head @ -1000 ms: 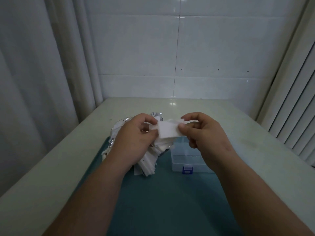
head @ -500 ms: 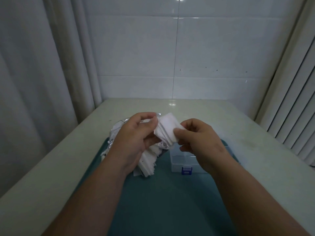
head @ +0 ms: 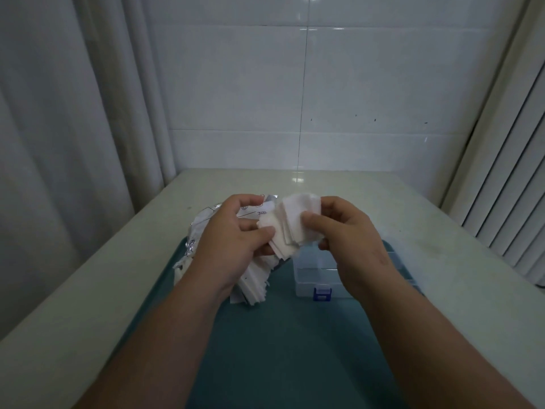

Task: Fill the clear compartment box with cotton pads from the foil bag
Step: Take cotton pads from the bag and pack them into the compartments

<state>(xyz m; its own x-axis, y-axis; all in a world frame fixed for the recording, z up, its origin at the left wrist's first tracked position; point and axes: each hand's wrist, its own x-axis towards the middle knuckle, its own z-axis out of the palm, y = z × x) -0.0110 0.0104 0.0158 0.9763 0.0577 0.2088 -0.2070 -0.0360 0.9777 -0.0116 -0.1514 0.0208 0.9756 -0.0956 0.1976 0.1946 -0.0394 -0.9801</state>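
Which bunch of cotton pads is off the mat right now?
The fanned stack of pads pinched between both hands; the other pile lies loose below the left hand.

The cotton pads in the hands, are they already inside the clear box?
No, both hands hold the cotton pads above the clear box.

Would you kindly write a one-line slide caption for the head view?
Both hands, left and right, hold a fanned stack of pads above the clear box on a teal mat.
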